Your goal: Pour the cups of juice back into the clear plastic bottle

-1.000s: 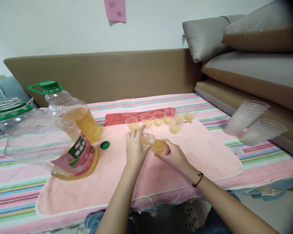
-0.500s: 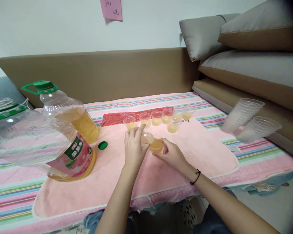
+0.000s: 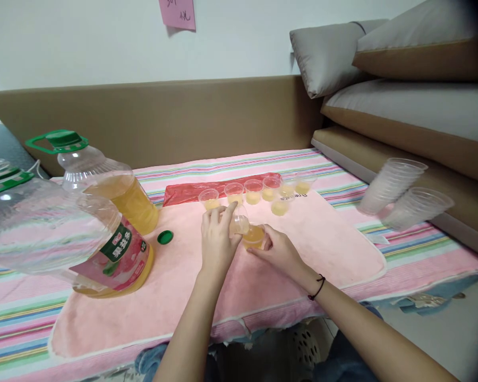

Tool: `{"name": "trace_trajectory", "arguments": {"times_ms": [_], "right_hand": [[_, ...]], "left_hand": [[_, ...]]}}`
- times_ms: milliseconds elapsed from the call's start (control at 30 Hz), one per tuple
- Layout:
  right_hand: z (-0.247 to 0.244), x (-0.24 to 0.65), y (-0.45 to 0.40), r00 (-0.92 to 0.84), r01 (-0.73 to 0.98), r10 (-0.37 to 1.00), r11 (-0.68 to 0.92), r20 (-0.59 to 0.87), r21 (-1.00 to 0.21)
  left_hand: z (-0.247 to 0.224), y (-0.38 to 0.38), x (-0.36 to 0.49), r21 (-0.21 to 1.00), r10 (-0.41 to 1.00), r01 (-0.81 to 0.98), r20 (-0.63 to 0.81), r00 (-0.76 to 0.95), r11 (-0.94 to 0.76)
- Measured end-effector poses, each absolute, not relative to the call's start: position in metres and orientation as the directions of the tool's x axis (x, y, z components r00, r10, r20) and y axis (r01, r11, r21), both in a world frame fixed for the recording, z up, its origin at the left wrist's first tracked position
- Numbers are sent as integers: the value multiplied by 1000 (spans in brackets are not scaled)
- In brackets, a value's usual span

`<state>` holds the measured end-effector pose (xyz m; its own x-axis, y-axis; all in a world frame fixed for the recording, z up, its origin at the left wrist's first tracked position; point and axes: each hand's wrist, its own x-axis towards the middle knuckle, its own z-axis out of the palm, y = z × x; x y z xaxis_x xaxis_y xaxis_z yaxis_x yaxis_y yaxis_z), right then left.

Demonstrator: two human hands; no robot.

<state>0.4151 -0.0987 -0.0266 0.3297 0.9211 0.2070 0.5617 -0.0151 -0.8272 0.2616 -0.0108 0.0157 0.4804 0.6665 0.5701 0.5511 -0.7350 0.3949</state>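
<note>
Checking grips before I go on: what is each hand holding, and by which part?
The left hand holds a tilted cup by its side, exact contact partly hidden. The right hand grips a cup of yellow drink by its right side.

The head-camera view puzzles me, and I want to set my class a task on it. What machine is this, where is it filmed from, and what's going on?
There is no machine: these are a person's own bare hands. The camera is worn on the head, looking forward and down.

A pink mat lies over a striped cloth. At the left stand two large bottles with a loose green cap nearby; beyond the hands are small cups of yellow liquid; at the right, stacked cups.

The left hand holds a tilted clear cup close to the yellow-filled cup in the right hand. Whether liquid is running between them is too small to tell.
</note>
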Motion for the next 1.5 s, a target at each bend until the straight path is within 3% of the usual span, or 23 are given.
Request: {"name": "trace_trajectory", "arguments": {"times_ms": [1000, 1500], "right_hand": [[-29, 416, -98, 336, 590, 920, -38, 202, -807], [-28, 418, -98, 327, 566, 923, -20, 201, -824]], "left_hand": [[17, -11, 263, 338, 635, 563, 592, 496, -754], [12, -7, 264, 481, 698, 515, 583, 416, -709]]}}
